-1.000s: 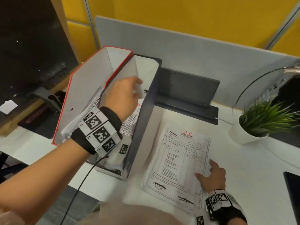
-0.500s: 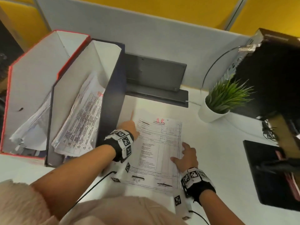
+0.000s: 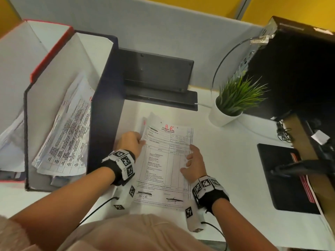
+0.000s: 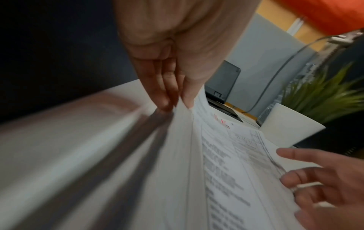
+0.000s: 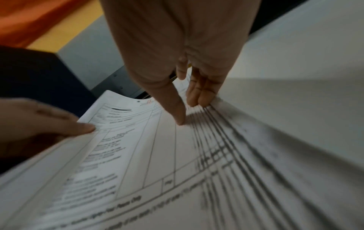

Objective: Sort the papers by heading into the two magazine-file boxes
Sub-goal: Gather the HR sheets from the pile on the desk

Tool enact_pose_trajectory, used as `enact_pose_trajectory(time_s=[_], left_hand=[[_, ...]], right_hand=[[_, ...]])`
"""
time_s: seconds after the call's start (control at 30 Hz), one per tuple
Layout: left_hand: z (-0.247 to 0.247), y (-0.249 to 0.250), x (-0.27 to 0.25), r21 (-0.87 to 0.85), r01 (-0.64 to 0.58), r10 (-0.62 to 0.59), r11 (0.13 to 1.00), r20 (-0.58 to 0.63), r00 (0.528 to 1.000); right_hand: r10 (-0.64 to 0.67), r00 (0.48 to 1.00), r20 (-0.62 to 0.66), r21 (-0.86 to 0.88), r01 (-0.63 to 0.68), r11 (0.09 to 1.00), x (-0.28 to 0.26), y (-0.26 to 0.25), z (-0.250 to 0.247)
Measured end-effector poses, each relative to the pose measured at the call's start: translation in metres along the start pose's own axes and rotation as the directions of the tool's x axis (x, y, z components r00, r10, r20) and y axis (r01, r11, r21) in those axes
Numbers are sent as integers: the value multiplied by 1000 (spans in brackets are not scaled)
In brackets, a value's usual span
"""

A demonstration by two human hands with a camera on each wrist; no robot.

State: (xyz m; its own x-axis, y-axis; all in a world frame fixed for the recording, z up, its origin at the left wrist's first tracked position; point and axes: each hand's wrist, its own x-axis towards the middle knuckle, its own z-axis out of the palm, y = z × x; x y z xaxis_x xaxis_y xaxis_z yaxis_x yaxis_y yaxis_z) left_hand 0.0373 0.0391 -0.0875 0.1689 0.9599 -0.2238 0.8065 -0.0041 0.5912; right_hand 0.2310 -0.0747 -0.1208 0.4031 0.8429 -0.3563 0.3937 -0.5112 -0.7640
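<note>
Lifted since before, top sheet edge sits pinched in left hand grip.

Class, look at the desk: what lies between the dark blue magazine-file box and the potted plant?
In the head view, the paper stack headed HR lies between the dark blue box and the potted plant, with both hands on it; farther back stands a dark grey stand.
</note>
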Motion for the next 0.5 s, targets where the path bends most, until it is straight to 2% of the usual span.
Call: enact_pose_trajectory(time_s=[0.07, 0.13, 0.2, 0.3, 0.4, 0.5], left_hand=[[1, -1, -7, -120, -147, 138, 982, -85, 987], [3, -2, -13, -273, -163, 141, 948, -101, 985], [5, -3, -16, -372, -84, 68, 924, -54, 996], [5, -5, -13, -529, 66, -48, 846, 48, 998], [1, -3, -5, -594, 204, -176, 778, 107, 979], [-6, 0, 4, -663, 300, -322, 686, 93, 942]], right_hand=[[84, 996, -43, 132, -78, 988, 1, -3, -4], [158, 984, -76, 259, -134, 957, 1, -8, -8], [216, 969, -120, 339, -164, 926, 4, -10, -11], [248, 953, -177, 304, -187, 934, 7, -5, -14], [174, 963, -208, 295, -108, 950, 4, -1, -16], [103, 966, -236, 328, -20, 945, 1, 5, -15]])
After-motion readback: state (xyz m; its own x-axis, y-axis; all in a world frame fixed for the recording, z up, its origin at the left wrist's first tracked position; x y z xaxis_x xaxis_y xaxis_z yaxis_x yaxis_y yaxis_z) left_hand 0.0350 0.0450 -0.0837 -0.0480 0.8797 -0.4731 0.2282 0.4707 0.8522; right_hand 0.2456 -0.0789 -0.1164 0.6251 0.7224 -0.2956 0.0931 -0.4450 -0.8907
